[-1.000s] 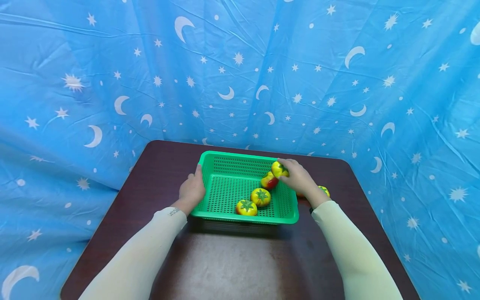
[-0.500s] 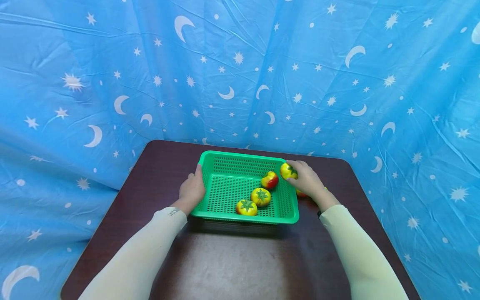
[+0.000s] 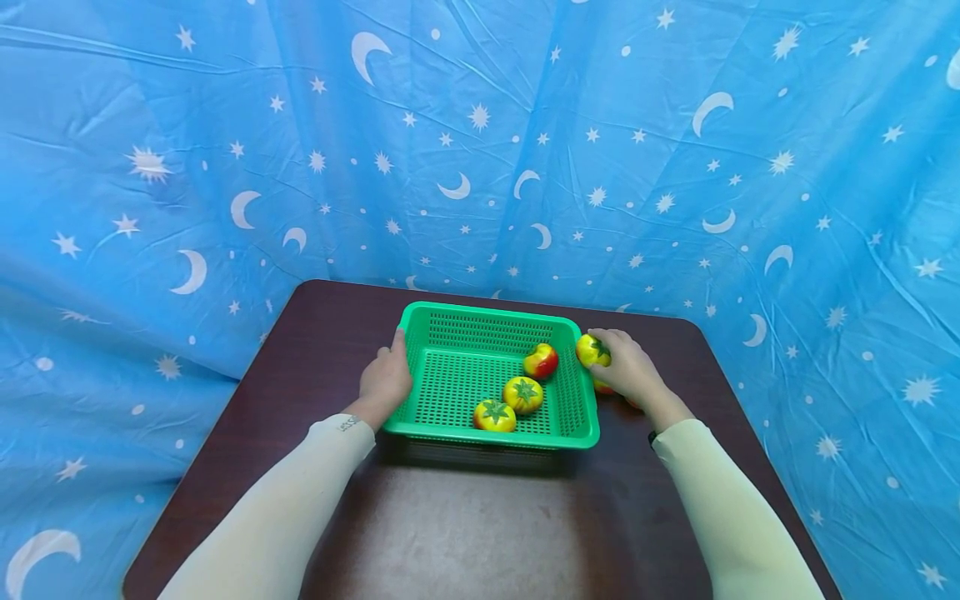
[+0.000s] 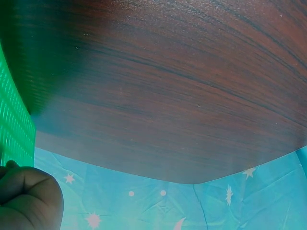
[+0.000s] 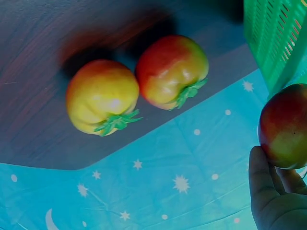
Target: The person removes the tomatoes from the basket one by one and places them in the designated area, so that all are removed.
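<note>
The left hand point(image 3: 386, 379) grips the left side of a green plastic basket point(image 3: 491, 311) by its rim. In the left wrist view, part of that hand point(image 4: 31, 199) shows beside the basket's perforated wall point(image 4: 14, 120). Just outside the basket's right rim, the right hand point(image 3: 628, 367) holds a yellow-and-red toy tomato point(image 3: 589, 351) with green leaves, fingers around it. Three similar tomatoes lie in the basket's right half: one redder point(image 3: 541, 362), one in the middle point(image 3: 522, 394), one near the front point(image 3: 494, 416).
Two more tomatoes, one yellower point(image 5: 103, 98) and one redder point(image 5: 170, 72), sit side by side on the dark wooden table point(image 3: 480, 517), right of the basket. The right hand mostly hides them in the head view. A blue star-and-moon curtain point(image 3: 480, 192) surrounds the table.
The right hand has carried its tomato rightward and slightly down, from over the basket's back right corner to outside the right rim. The left hand and basket stay in place.
</note>
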A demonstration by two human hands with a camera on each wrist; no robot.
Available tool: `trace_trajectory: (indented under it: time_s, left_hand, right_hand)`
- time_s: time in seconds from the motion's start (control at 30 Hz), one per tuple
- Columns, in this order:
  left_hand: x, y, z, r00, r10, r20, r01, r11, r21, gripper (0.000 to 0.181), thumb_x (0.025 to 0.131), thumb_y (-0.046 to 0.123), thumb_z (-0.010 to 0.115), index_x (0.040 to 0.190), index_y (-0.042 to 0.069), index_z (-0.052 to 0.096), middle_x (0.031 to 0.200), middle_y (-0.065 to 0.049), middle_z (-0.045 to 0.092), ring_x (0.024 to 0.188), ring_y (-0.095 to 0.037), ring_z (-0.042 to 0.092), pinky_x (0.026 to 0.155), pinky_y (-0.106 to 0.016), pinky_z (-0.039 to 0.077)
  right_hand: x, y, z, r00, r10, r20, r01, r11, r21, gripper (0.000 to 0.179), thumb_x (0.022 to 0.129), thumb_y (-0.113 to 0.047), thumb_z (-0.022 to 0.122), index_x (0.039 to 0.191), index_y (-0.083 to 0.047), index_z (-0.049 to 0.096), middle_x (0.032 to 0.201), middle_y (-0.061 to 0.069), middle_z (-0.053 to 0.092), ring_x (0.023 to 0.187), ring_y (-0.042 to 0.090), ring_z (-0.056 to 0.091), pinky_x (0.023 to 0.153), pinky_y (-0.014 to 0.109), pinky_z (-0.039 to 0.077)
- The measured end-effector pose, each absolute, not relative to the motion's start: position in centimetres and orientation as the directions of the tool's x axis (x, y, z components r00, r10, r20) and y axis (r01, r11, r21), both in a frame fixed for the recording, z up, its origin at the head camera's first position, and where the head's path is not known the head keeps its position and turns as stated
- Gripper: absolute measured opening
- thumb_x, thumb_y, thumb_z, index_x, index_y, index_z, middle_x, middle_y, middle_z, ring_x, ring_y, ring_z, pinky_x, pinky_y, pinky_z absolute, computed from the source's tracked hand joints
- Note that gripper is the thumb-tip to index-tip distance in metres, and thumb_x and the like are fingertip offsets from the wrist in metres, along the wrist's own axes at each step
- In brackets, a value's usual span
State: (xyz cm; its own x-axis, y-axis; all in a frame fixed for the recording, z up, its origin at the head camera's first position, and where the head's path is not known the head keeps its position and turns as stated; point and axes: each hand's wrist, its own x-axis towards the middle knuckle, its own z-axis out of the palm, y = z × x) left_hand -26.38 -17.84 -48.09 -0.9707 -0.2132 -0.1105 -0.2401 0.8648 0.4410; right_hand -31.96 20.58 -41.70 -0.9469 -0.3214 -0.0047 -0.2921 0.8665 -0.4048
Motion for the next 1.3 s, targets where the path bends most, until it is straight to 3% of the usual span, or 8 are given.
trace_trajectory:
  time_s: [0.3,1.3]
  left_hand:
    - [-26.4,-17.9,-48.2,-0.971,-0.215,-0.107,-0.240,0.862,0.446,0.072,0.102,0.006,0.044,0.163,0.012,0.005,0.124,-0.026,0.055,0.086,-0.030,0.058,0.075,-0.046,0.051]
    - [-26.3,-17.8,-48.1,-0.969,-0.218,-0.118,-0.248,0.859,0.448,0.072,0.103,0.006,0.044,0.163,0.013,0.006,0.123,-0.025,0.055,0.082,-0.029,0.057,0.068,-0.042,0.048]
  right_hand:
    - [-31.8,21.6,-42.3,-0.956,-0.294,0.010,-0.271,0.864,-0.426,0.063,0.091,-0.014,0.067,0.149,-0.005,0.045,0.150,0.025,0.043,0.127,0.042,0.047,0.103,0.059,0.044]
    - [-30.4,23.8,-45.9,-0.971,-0.238,-0.008,-0.214,0.885,-0.413,0.064,0.087,-0.016,0.067,0.147,-0.005,0.048,0.146,0.025,0.048,0.118,0.039,0.051,0.091,0.054,0.047]
